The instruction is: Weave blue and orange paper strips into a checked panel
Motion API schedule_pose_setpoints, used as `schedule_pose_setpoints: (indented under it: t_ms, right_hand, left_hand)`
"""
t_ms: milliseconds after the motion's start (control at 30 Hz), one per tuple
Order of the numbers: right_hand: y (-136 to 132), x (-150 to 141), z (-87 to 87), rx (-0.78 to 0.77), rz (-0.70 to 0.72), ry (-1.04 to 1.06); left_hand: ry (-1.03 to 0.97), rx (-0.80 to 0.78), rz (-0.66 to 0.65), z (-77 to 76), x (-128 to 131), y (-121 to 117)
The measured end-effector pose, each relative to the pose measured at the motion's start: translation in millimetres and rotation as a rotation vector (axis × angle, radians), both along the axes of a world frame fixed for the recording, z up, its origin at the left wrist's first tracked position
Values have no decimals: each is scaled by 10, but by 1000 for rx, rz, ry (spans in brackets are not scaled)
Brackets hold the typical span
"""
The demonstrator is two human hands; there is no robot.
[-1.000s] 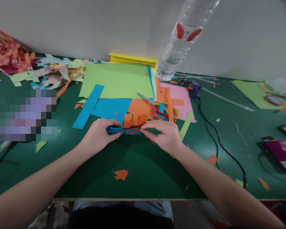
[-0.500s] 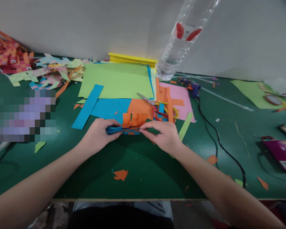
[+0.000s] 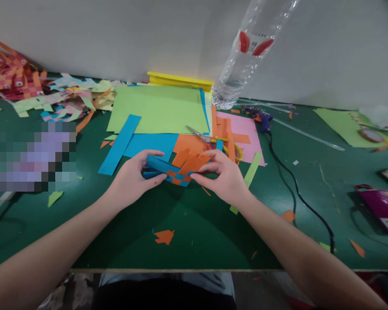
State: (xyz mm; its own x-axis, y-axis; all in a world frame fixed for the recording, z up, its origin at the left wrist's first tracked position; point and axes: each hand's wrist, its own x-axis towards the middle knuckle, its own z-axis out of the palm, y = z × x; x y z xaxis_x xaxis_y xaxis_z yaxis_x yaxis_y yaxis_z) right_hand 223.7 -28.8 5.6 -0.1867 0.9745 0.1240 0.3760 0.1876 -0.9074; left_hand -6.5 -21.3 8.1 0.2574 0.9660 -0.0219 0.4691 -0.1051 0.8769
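Between my hands is a small woven paper piece point(image 3: 178, 175), a blue and orange checker with loose strips sticking out. My left hand point(image 3: 137, 174) is closed on its blue strips at the left, thumb below and fingers above. With thumb and fingers, my right hand point(image 3: 221, 174) grips the right edge by the orange strips, which fan upward. Just behind the piece lie scissors point(image 3: 198, 134) with red and yellow handles, partly hidden by my right hand and paper strips. A loose blue paper strip point(image 3: 119, 144) rests beyond my left hand.
Green paper sheets point(image 3: 158, 110) are stacked at the back, beside a leaning plastic bottle point(image 3: 241, 60). A glue gun point(image 3: 261, 120) trails a black cord to the right. Paper scraps point(image 3: 164, 237) lie in front. Woven orange pieces point(image 3: 16, 73) are heaped far left; a purple object point(image 3: 380, 209) sits right.
The woven piece has tilted, so more of its checkered face and blue strips show. My left fingers have lifted and spread along the blue strips; my right fingers have moved up behind the orange ones.
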Motion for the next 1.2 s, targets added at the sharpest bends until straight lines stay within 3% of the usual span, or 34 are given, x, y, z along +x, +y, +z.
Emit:
schedule_pose_setpoints:
  t_ms: [100, 233, 367, 800, 933, 1067, 1200]
  right_hand:
    - [23, 3, 20, -115, 45, 72]
    - [39, 19, -10, -146, 124, 137]
    - [43, 27, -46, -167, 168, 183]
    - [41, 32, -18, -183, 98, 210]
    - [32, 15, -2, -199, 45, 227]
    - [16, -4, 3, -180, 38, 243]
    - [7, -22, -21, -173, 68, 239]
  left_hand:
    - [-71, -27, 40, 38, 13, -15]
    - [-57, 53, 147, 38, 10, -23]
    - [-111, 86, 150, 7, -1, -14]
    - [-542, -112, 220, -12, 40, 18]
    - [-579, -204, 278, -68, 26, 36]
    - [-480, -284, 159, -93, 44, 0]
    - [-451, -234, 78, -75, 76, -36]
